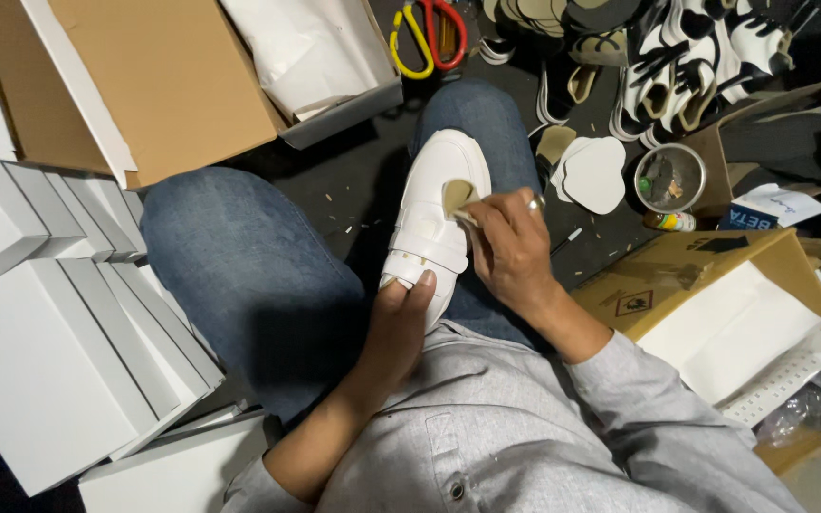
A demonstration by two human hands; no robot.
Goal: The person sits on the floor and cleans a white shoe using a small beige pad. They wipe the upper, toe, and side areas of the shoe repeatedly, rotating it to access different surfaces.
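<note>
The stacked white boxes (59, 351) filled the left side of the view, cut off by the left and bottom edges, so their count could not be told. An open brown carton (163, 85) ran out of the frame at the top left, with a smaller open box of white paper (320, 57) beside it. At the right, another brown carton (715, 285) held white sheets, its far end cut off by the edge.

The person sat with knees in blue jeans (239, 275), and the white shoe (434, 209) lay along the right thigh, toe pointing away. The left hand (396, 328) was closed around the heel end of the shoe, thumb on top; the fingers beneath were hidden. The right hand (510, 252) pinched a small tan piece (458, 195) against the shoe's upper; a ring showed on one finger. Whether the piece was cloth, foam or leather could not be made out.

On the dark floor beyond lay a heap of black-and-white shoe parts (686, 66), too jumbled to sort, a pale cut-out shape (593, 174), a round metal tin (669, 178) with unclear contents, and scissors (429, 36) with red and yellow handles, their blades hidden.
</note>
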